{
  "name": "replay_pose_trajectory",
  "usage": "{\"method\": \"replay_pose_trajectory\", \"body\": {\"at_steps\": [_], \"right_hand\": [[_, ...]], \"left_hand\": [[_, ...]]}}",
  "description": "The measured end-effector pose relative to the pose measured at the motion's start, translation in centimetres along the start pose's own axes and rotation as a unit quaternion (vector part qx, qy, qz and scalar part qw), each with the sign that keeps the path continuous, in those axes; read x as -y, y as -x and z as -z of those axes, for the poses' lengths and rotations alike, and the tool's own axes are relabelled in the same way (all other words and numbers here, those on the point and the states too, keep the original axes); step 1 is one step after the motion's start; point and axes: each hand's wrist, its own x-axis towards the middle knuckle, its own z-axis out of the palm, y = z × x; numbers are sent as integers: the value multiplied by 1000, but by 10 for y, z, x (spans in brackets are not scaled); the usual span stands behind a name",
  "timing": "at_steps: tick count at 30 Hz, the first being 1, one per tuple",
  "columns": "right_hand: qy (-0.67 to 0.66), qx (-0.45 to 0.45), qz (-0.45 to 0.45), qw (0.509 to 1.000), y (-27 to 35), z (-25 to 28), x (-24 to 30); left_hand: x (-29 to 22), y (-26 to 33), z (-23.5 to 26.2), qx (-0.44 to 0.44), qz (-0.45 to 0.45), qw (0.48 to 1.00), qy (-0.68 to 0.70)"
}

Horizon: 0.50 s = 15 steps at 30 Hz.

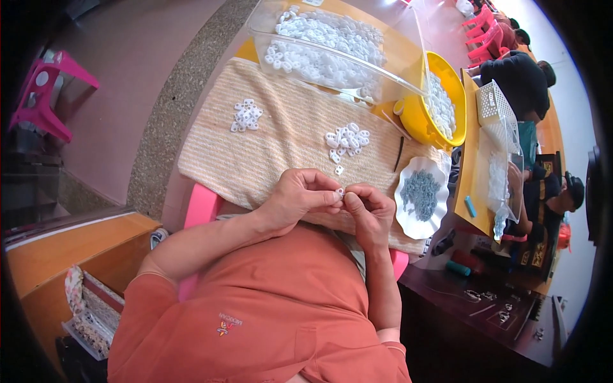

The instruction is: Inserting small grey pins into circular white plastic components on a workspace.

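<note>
Just above my lap, at the near edge of a striped cloth [287, 131], my two hands meet. Thumb and forefinger of my left hand [299, 193] pinch a small white plastic piece [341, 191] with holes. My right hand [370, 207] is closed against its right side; whatever its fingertips hold is too small to make out. A single white piece [338, 170] lies just beyond my fingers, with a loose pile of white pieces [348, 139] behind it. A smaller white pile [246, 116] sits farther left. Beside my right hand, a white scalloped dish [408, 220] holds many small grey parts [421, 195].
A clear bin [402, 80] full of white pieces stands at the far side, next to a yellow basin [463, 96] of the same. A dark thin stick [399, 154] lies near the dish. Pink stool [45, 96] at left; people work at a table at right.
</note>
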Motion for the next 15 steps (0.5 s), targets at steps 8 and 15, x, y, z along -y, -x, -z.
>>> {"method": "replay_pose_trajectory", "body": {"at_steps": [8, 15], "right_hand": [[23, 38, 0, 999, -21, 16, 14], [245, 2, 154, 957, -68, 13, 22]], "left_hand": [[-4, 1, 0, -17, -10, 1000, 13], [-4, 1, 1, -30, 1, 999, 12]]}}
